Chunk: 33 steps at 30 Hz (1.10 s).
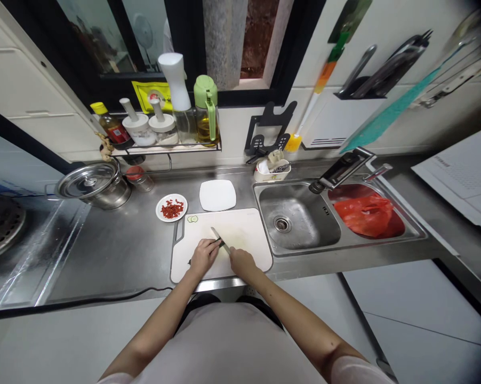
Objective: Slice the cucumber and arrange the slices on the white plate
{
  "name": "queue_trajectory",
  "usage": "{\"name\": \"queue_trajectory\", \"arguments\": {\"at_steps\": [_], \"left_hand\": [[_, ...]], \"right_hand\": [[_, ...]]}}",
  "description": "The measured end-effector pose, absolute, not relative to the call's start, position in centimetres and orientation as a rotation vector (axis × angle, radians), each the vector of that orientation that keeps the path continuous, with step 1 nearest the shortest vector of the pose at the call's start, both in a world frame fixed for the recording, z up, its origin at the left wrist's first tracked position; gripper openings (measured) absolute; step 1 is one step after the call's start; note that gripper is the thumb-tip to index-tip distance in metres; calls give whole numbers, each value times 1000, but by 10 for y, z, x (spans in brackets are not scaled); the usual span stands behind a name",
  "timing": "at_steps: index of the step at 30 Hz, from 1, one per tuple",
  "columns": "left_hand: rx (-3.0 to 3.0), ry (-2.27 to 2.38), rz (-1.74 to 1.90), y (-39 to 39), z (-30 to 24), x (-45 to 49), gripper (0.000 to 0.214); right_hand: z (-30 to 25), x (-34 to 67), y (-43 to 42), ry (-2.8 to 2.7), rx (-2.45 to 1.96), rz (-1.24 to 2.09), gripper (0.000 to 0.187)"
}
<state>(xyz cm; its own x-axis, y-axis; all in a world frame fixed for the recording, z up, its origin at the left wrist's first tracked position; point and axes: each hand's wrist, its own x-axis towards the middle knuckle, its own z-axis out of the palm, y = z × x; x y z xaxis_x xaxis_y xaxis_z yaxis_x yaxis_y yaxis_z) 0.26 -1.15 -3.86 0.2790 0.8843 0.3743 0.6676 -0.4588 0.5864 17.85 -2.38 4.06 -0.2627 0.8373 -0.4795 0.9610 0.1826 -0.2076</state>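
My right hand [242, 263] is closed round the handle of a knife [217, 233], whose blade points up and to the left over the white cutting board [256, 229]. My left hand [204, 257] presses down on a dark green cucumber [222, 244], and the hand covers most of it. The blade lies against the cucumber's right end, just beyond my left fingertips. Pale cucumber slices [192, 218] lie at the board's upper left corner. Beyond the board sit a white square plate [217, 195] and a small white plate [159, 205] of red dried berries [172, 208].
Right of the board is a steel sink [300, 234] with a faucet [340, 170]; a red plastic bag [366, 213] fills its second basin. A lidded pot [112, 192] and a red-lidded jar [144, 183] stand at the left. Bottles line a wall rack [172, 149].
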Motion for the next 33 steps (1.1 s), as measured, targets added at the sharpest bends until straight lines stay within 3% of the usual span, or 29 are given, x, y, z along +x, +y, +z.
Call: {"name": "queue_trajectory", "arguments": {"at_steps": [33], "left_hand": [[2250, 1416, 991, -13, -34, 3, 27]], "right_hand": [[43, 153, 3, 2233, 1782, -770, 27]]}}
